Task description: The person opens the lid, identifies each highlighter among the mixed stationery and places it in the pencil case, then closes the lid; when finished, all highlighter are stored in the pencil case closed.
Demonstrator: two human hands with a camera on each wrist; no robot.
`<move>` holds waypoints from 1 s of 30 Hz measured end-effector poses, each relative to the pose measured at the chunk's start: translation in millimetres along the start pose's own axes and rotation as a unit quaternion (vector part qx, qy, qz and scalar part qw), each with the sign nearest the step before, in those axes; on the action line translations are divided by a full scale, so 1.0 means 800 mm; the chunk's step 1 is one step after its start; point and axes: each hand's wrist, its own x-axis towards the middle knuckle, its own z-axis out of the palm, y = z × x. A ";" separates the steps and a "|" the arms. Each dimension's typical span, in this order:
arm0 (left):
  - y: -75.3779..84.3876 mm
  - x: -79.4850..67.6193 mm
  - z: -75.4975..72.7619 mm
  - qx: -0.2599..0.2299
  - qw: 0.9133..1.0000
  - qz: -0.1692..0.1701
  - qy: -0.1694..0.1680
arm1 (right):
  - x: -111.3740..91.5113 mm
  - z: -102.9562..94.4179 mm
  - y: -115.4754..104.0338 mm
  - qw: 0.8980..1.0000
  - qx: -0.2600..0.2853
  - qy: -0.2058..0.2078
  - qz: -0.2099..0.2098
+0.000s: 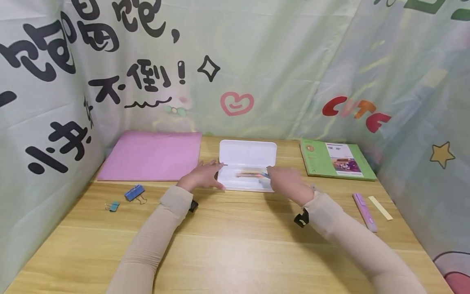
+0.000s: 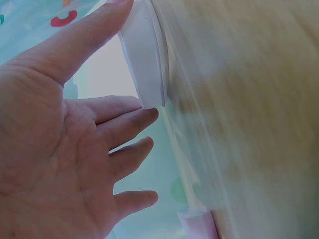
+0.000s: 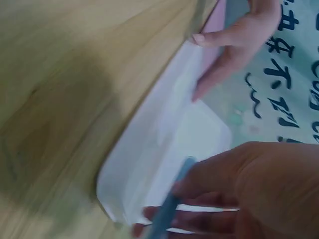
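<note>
A white pencil case (image 1: 247, 153) stands with its lid up near the back of the table; several thin coloured pencils (image 1: 249, 174) lie inside. My left hand (image 1: 201, 176) is at the case's left end, thumb by the front corner and the other fingers spread toward the back corner. In the left wrist view, those fingers of the left hand (image 2: 75, 144) are fairly straight and touch the case end (image 2: 147, 59). My right hand (image 1: 290, 183) is over the case's right end. Between its thumb and fingers it pinches a slim blue pencil (image 3: 172, 201), blurred in the right wrist view.
A pink folder (image 1: 154, 157) lies at back left, with a blue binder clip (image 1: 134, 192) and a smaller teal clip (image 1: 114, 206) before it. At right are a green book (image 1: 335, 159), a purple pen-shaped item (image 1: 364, 212) and a cream strip (image 1: 380, 208). Printed cloth surrounds the table.
</note>
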 end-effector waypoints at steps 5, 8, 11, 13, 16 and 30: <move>-0.001 0.001 0.001 -0.002 1.000 0.003 0.002 | 0.030 0.018 -0.013 0.996 -0.047 0.053 -0.062; 0.000 0.000 0.001 -0.004 1.000 0.006 0.002 | 0.042 0.028 -0.018 0.990 -0.067 0.082 -0.096; 0.000 -0.001 0.001 -0.006 1.000 0.006 0.001 | 0.050 0.034 -0.022 0.986 -0.070 0.097 -0.116; 0.000 -0.001 0.001 -0.006 1.000 0.006 0.003 | 0.054 0.036 -0.025 0.986 -0.071 0.096 -0.120; -0.001 -0.001 0.000 -0.004 1.000 0.006 0.006 | 0.056 0.039 -0.028 0.986 -0.075 0.086 -0.120; 0.004 -0.003 -0.004 -0.002 1.000 -0.002 -0.001 | 0.037 0.041 -0.025 0.987 -0.059 0.105 -0.103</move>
